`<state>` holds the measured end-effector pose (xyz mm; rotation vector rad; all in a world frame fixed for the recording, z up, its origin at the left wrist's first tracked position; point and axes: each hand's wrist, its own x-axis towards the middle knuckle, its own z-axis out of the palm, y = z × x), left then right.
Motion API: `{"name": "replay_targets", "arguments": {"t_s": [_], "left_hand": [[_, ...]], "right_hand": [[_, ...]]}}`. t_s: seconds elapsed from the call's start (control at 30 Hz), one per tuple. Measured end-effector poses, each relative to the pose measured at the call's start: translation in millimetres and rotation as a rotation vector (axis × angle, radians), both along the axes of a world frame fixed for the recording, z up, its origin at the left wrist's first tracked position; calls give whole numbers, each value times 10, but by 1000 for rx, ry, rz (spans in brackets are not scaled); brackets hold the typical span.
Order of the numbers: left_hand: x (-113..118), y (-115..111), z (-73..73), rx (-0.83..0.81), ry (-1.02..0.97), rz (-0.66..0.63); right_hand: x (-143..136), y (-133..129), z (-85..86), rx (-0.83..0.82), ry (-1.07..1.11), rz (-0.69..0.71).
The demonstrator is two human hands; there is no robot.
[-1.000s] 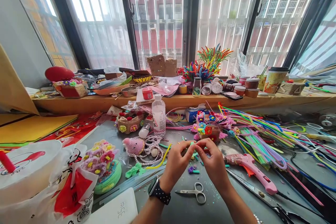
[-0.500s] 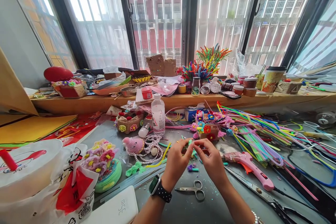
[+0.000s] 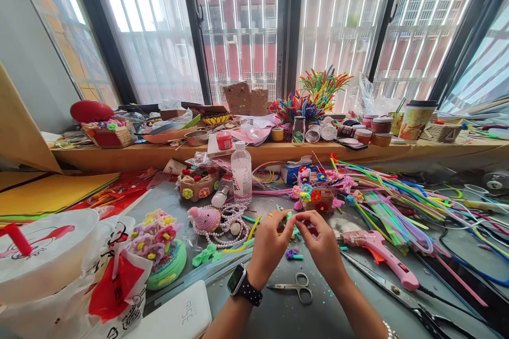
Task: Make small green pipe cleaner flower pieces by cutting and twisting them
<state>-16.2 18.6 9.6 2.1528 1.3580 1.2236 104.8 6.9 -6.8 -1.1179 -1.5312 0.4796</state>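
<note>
My left hand (image 3: 271, 241) and my right hand (image 3: 320, 238) meet fingertip to fingertip over the middle of the grey table. Between the left thumb and fingers shows a small light green fuzzy piece (image 3: 289, 215); the right thumb and forefinger are pinched against it, and whatever they hold is mostly hidden. Below the hands lie small scissors (image 3: 293, 287), closed, and a purple fuzzy bit (image 3: 293, 253). A pink glue gun (image 3: 384, 255) rests right of my right hand. Left of my left hand are a green fuzzy bow (image 3: 207, 256) and pearl strings (image 3: 229, 222).
A bottle (image 3: 240, 176) and a flower-trimmed basket (image 3: 316, 198) stand behind the hands. Large scissors (image 3: 393, 288) lie at right, near many coloured fuzzy stems (image 3: 401, 206). At left are a white power bank (image 3: 186, 310), a crocheted flower pot (image 3: 170, 265) and a plastic bag (image 3: 119, 286).
The whole view has shifted slightly, so things appear a little farther right. Both hands keep nearly the same pose, fingertips together.
</note>
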Motion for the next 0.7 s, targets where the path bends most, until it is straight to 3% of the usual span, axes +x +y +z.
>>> {"name": "replay_targets", "arguments": {"t_s": [0.7], "left_hand": [[-9, 9, -21, -10, 25, 25]], "right_hand": [[-22, -22, 16, 4, -30, -9]]}}
